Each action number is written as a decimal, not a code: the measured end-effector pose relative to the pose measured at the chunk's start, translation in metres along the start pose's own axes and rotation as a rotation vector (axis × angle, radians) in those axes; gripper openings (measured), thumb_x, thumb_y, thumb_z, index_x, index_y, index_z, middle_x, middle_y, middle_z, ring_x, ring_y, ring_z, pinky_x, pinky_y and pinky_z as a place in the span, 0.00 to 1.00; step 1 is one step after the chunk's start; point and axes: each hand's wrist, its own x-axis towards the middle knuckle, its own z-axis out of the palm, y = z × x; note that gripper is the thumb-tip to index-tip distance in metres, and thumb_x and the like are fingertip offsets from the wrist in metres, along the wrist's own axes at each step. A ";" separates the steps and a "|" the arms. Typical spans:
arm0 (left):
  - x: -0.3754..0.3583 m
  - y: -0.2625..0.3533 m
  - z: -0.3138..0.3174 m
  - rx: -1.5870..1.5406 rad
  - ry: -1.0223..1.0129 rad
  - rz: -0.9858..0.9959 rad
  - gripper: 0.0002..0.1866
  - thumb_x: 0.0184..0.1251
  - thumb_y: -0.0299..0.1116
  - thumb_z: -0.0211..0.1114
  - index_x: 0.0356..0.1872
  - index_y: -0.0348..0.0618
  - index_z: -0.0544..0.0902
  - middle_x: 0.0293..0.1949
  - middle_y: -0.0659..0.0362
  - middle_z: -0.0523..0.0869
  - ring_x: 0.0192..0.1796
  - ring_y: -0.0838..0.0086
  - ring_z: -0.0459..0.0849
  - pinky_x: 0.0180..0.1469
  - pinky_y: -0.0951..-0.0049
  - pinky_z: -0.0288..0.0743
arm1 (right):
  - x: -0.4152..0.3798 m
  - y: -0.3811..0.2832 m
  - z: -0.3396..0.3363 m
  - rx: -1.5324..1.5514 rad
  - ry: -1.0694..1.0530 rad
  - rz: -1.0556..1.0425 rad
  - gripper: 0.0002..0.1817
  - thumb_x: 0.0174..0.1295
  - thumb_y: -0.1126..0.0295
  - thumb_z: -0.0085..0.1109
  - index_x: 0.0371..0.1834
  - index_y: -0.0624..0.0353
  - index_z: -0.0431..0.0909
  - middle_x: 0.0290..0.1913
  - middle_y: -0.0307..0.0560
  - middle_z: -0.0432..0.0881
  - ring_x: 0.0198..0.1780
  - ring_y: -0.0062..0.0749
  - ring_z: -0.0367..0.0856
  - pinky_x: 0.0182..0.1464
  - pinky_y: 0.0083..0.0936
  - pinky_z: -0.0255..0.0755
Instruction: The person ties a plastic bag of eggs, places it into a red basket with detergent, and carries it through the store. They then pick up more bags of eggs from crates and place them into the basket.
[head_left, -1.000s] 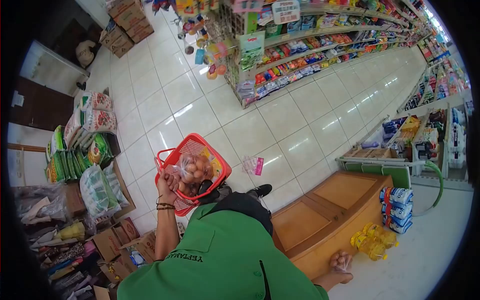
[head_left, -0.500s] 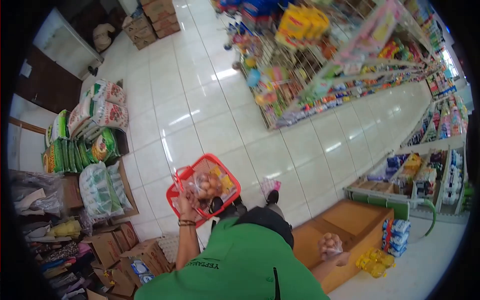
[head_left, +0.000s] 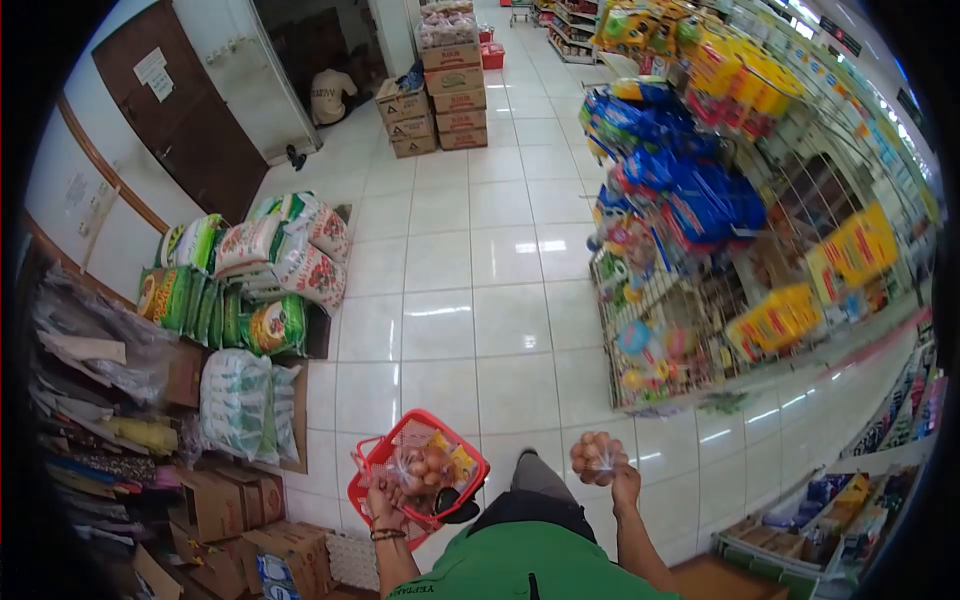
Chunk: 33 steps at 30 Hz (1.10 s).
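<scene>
My left hand [head_left: 386, 503] is closed at the near left side of a red shopping basket [head_left: 472, 497], where its handle lies, and a bracelet circles that wrist. Inside the basket, a clear plastic bag of brown eggs [head_left: 428, 467] sits against my left fingers, with a yellow packet [head_left: 463, 465] beside it. My right hand [head_left: 625, 486] grips the gathered neck of another clear bag of eggs [head_left: 598, 456], held out to the right of my legs. A dark shoe overlaps the basket's lower right corner in this view.
Rice sacks [head_left: 285, 250] and stacked cartons [head_left: 458, 95] stand on the left and ahead. A wire rack [head_left: 690, 365] hung with colourful packets borders the tiled aisle [head_left: 510, 320] on the right. Open cardboard boxes [head_left: 290, 555] lie near my left. A person [head_left: 332, 97] sits in the far doorway.
My view has swung left and up, showing more of the aisle ahead. The right hand's egg bag has moved from above the brown wooden surface to over the floor tiles. The left hand stays at the basket.
</scene>
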 end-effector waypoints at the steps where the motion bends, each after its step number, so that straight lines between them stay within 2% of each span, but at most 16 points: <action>1: 0.007 0.011 0.007 -0.008 0.046 0.031 0.20 0.84 0.50 0.47 0.28 0.55 0.67 0.14 0.69 0.62 0.12 0.80 0.56 0.13 0.76 0.49 | 0.012 -0.025 0.028 0.011 -0.004 -0.001 0.13 0.68 0.68 0.56 0.32 0.67 0.85 0.30 0.42 0.82 0.30 0.29 0.76 0.36 0.29 0.72; 3: 0.034 0.030 0.020 -0.052 0.023 0.032 0.21 0.84 0.50 0.48 0.26 0.57 0.66 0.14 0.70 0.62 0.12 0.80 0.56 0.12 0.76 0.47 | 0.045 -0.065 0.084 0.010 -0.207 0.186 0.14 0.71 0.66 0.56 0.34 0.64 0.86 0.31 0.40 0.83 0.31 0.26 0.76 0.34 0.26 0.72; 6: 0.067 0.056 0.055 -0.067 0.118 0.132 0.22 0.84 0.51 0.48 0.25 0.58 0.67 0.14 0.70 0.62 0.11 0.80 0.56 0.12 0.76 0.48 | 0.097 -0.124 0.179 0.152 -0.291 0.134 0.16 0.73 0.61 0.58 0.33 0.61 0.87 0.29 0.39 0.82 0.30 0.23 0.77 0.31 0.25 0.71; 9: 0.119 0.102 0.087 -0.118 0.185 0.185 0.22 0.84 0.51 0.48 0.25 0.58 0.67 0.14 0.70 0.62 0.11 0.80 0.56 0.11 0.76 0.49 | 0.125 -0.260 0.228 0.066 -0.428 0.186 0.16 0.73 0.62 0.59 0.35 0.64 0.88 0.29 0.41 0.83 0.33 0.24 0.79 0.34 0.26 0.73; 12: 0.147 0.130 0.119 -0.246 0.170 0.269 0.25 0.83 0.57 0.51 0.25 0.57 0.67 0.13 0.70 0.61 0.11 0.81 0.56 0.11 0.76 0.50 | 0.173 -0.333 0.285 -0.021 -0.384 -0.170 0.14 0.72 0.67 0.55 0.40 0.65 0.87 0.34 0.48 0.87 0.39 0.31 0.83 0.42 0.31 0.77; 13: 0.156 0.147 0.149 -0.266 0.210 0.300 0.25 0.82 0.58 0.51 0.25 0.57 0.68 0.13 0.70 0.61 0.11 0.81 0.56 0.11 0.76 0.50 | 0.185 -0.369 0.300 0.053 -0.389 -0.085 0.12 0.70 0.69 0.56 0.45 0.65 0.86 0.39 0.52 0.88 0.42 0.33 0.84 0.45 0.31 0.77; 14: 0.164 0.161 0.176 -0.335 0.228 0.310 0.25 0.83 0.57 0.51 0.25 0.57 0.69 0.12 0.70 0.61 0.10 0.82 0.56 0.10 0.77 0.50 | 0.206 -0.387 0.319 0.149 -0.391 -0.173 0.11 0.67 0.72 0.58 0.46 0.66 0.85 0.41 0.53 0.87 0.43 0.33 0.83 0.48 0.30 0.77; 18: 0.240 0.208 0.226 -0.407 0.098 0.310 0.26 0.85 0.55 0.48 0.23 0.57 0.68 0.12 0.71 0.62 0.09 0.83 0.55 0.09 0.78 0.52 | 0.312 -0.413 0.387 -0.046 -0.313 -0.302 0.11 0.66 0.73 0.57 0.45 0.67 0.85 0.40 0.51 0.86 0.43 0.33 0.83 0.49 0.29 0.76; 20: 0.273 0.236 0.284 -0.397 0.107 0.298 0.26 0.85 0.55 0.48 0.23 0.56 0.68 0.12 0.71 0.62 0.09 0.83 0.55 0.09 0.78 0.52 | 0.367 -0.413 0.424 0.037 -0.169 -0.388 0.09 0.65 0.73 0.56 0.40 0.68 0.84 0.33 0.48 0.83 0.37 0.30 0.81 0.42 0.28 0.75; 23: 0.349 0.272 0.363 -0.381 0.094 0.257 0.26 0.85 0.55 0.47 0.23 0.56 0.68 0.13 0.71 0.62 0.10 0.82 0.55 0.09 0.79 0.51 | 0.418 -0.461 0.447 0.034 -0.150 -0.196 0.10 0.65 0.73 0.56 0.34 0.68 0.84 0.27 0.43 0.79 0.31 0.27 0.77 0.35 0.28 0.71; 24: 0.374 0.288 0.385 -0.383 0.077 0.226 0.26 0.85 0.55 0.47 0.23 0.56 0.67 0.13 0.70 0.62 0.10 0.82 0.55 0.09 0.78 0.51 | 0.433 -0.473 0.451 0.006 -0.171 -0.101 0.13 0.65 0.72 0.55 0.42 0.72 0.85 0.44 0.60 0.89 0.46 0.40 0.87 0.50 0.33 0.78; 25: 0.394 0.297 0.401 -0.368 0.079 0.213 0.26 0.85 0.55 0.47 0.23 0.56 0.67 0.13 0.70 0.62 0.10 0.82 0.55 0.09 0.78 0.51 | 0.437 -0.485 0.453 0.003 -0.159 -0.085 0.13 0.65 0.72 0.55 0.42 0.72 0.85 0.44 0.60 0.89 0.46 0.40 0.87 0.50 0.33 0.78; 27: 0.446 0.315 0.446 -0.260 0.038 0.214 0.27 0.86 0.56 0.44 0.23 0.56 0.67 0.13 0.70 0.61 0.11 0.82 0.55 0.10 0.77 0.51 | 0.458 -0.523 0.462 0.065 -0.052 0.015 0.13 0.65 0.71 0.55 0.40 0.72 0.86 0.41 0.58 0.90 0.45 0.36 0.87 0.48 0.33 0.78; 29: 0.490 0.330 0.496 -0.289 0.039 0.179 0.26 0.86 0.56 0.43 0.24 0.56 0.66 0.14 0.69 0.62 0.11 0.82 0.55 0.10 0.76 0.50 | 0.483 -0.541 0.476 0.127 0.076 -0.035 0.13 0.68 0.69 0.55 0.31 0.66 0.85 0.25 0.38 0.78 0.28 0.22 0.72 0.31 0.26 0.65; 31: 0.525 0.351 0.547 -0.193 0.014 0.144 0.25 0.86 0.56 0.44 0.25 0.56 0.67 0.14 0.69 0.63 0.11 0.82 0.56 0.10 0.77 0.50 | 0.510 -0.557 0.478 0.029 0.109 0.006 0.13 0.68 0.69 0.54 0.36 0.66 0.86 0.31 0.40 0.83 0.32 0.24 0.78 0.34 0.27 0.71; 33: 0.562 0.371 0.606 -0.152 0.006 0.126 0.24 0.85 0.56 0.45 0.27 0.56 0.68 0.15 0.69 0.64 0.11 0.82 0.56 0.11 0.77 0.51 | 0.535 -0.578 0.484 0.216 0.100 0.123 0.15 0.68 0.69 0.52 0.41 0.68 0.87 0.37 0.44 0.87 0.37 0.28 0.84 0.39 0.27 0.77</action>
